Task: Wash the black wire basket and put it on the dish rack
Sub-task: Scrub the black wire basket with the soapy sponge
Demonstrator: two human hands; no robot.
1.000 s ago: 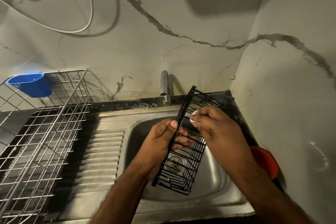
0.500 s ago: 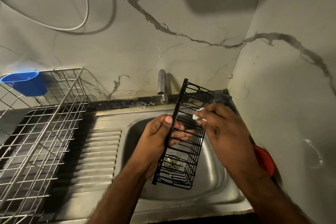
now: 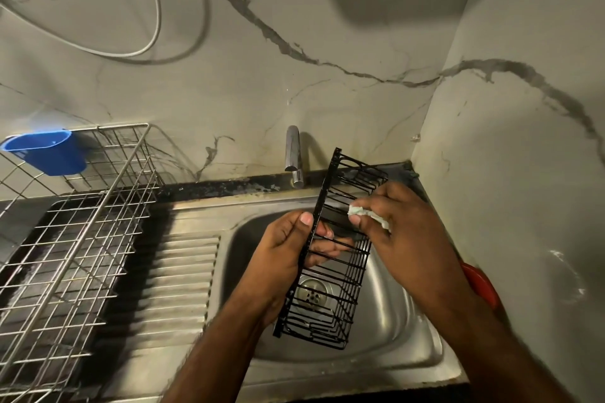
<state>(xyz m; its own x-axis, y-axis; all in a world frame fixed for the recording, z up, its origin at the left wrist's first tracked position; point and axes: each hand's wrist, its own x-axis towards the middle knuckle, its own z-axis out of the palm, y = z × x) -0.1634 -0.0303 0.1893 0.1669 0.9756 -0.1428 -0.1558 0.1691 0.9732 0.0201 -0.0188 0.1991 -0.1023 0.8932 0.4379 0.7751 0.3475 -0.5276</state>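
Fingers of our left hand [image 3: 288, 249] curled around the long edge of the black wire basket [image 3: 330, 255], thumb on its rim, holding it tilted over the sink [image 3: 393, 321]. Our right hand [image 3: 402, 232] pinched a pale scrubbing pad [image 3: 363, 214] against its wires. We saw the dish rack [image 3: 65, 255] well apart on the left.

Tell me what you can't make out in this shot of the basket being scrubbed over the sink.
- Head view: the red object by the sink is mostly hidden behind the right forearm; what it is is unclear.
- Scrubbing pad: mostly covered by the right hand.
- Left hand: fingertips partly hidden behind the black wire basket.
- Dish rack: cut off by the left and bottom edges.
- Whether the tap runs: no water visible.
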